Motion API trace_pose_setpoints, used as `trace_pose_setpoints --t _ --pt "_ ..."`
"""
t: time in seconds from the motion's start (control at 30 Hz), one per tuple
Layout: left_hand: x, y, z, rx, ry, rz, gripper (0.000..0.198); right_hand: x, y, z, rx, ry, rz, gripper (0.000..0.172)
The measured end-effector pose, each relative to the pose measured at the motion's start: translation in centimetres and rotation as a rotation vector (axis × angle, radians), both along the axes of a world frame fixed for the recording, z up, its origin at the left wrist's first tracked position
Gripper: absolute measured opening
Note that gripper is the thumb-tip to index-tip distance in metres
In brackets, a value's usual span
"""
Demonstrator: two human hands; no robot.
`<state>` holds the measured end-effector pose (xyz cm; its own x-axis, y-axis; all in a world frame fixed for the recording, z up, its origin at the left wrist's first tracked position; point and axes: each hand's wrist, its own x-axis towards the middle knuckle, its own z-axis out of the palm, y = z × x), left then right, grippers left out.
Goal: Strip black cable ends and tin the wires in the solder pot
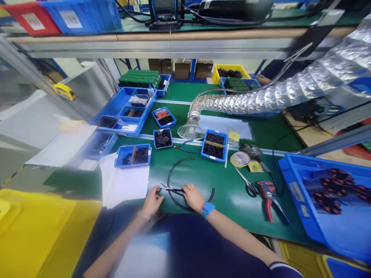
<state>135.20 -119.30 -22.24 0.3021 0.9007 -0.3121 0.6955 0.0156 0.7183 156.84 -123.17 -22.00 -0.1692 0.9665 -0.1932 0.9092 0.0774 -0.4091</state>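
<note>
The bench (pixel 219 175) carries everything, its near middle given over to the hands, probably so they have room to work. Over it curves the silver duct (pixel 246 102), its funnel hanging above the middle, perhaps to draw off fumes. The blue tray (pixel 344 231) stands at the right edge, seemingly within reach, holding round parts (pixel 332 189). White paper (pixel 127 189) lies left, partly under one of the blue bins (pixel 207 157); these spread across the middle, likely to keep small pieces sorted. The black cable (pixel 168 178) lies in a loose loop on the bench, right before the person. The red stripper (pixel 268 200) and scissors (pixel 249 183) rest to the right, presumably handy for that arm. The right hand (pixel 194 197) has its grip closed on the snips (pixel 171 189), over the loop, blades pointing left. The left hand's (pixel 152 201) grip is spread near the blade tips, with nothing visible in it, perhaps ready to steady something.
</note>
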Motion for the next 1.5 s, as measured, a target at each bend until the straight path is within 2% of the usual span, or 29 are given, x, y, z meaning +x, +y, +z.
trace_pose_setpoints --t 0.13,0.3,0.4,0.5,0.57,0.67,0.83,0.93,1.0,1.1,1.17,1.23,1.37,1.43,1.5 --pt "-1.4 2.3 1.0 0.085 -0.039 -0.125 0.044 -2.0 2.0 0.2 -0.043 -0.088 -0.034 0.021" --pt "-2.1 4.0 3.4 0.312 0.059 -0.512 0.032 -5.0 2.5 2.7 -0.058 -0.089 -0.016 0.024" --pt "-1.9 5.4 4.3 0.289 0.048 -0.582 0.031 -5.6 2.1 4.6 -0.039 -0.081 -0.023 0.024" --pt "-1.4 6.3 4.8 0.248 -0.018 -0.646 0.027 -5.1 1.6 5.9 -0.010 -0.056 -0.027 0.025" --pt "-1.0 6.4 5.0 0.202 -0.068 -0.650 0.027 -4.5 1.3 6.4 0.008 -0.012 -0.014 0.025" --pt "-0.5 5.7 5.3 0.098 -0.132 -0.578 0.034 -3.9 1.1 6.7 0.031 0.101 0.010 0.026" --pt "0.6 4.7 6.0 -0.049 -0.170 -0.442 0.038 -2.6 1.2 6.4 0.088 0.452 -0.066 0.028" --pt "1.0 5.0 6.2 -0.085 -0.140 -0.417 0.034 -1.1 1.2 5.8 0.060 0.473 -0.049 0.028" --pt "0.8 5.6 6.1 -0.078 -0.098 -0.378 0.034 0.4 1.4 5.4 0.067 0.454 -0.098 0.027" --pt "0.0 6.5 5.4 -0.049 -0.009 -0.297 0.034 3.8 2.1 5.1 0.126 0.427 -0.300 0.026" --pt "-0.4 6.8 4.3 -0.018 0.071 -0.294 0.032 7.4 3.0 5.2 0.163 0.396 -0.454 0.027" --pt "-0.2 6.5 3.0 0.046 0.132 -0.359 0.029 11.9 4.2 5.5 0.189 0.355 -0.609 0.030" --pt "2.3 5.3 0.4 0.281 0.152 -0.544 0.024 22.0 7.6 5.9 0.191 0.268 -0.886 0.034" --pt "4.3 5.3 -0.7 0.356 0.186 -0.539 0.030 26.5 9.9 5.5 0.162 0.238 -0.991 0.029" --pt "6.3 6.0 -1.6 0.373 0.238 -0.467 0.036 30.1 12.5 4.7 0.124 0.214 -1.056 0.025"
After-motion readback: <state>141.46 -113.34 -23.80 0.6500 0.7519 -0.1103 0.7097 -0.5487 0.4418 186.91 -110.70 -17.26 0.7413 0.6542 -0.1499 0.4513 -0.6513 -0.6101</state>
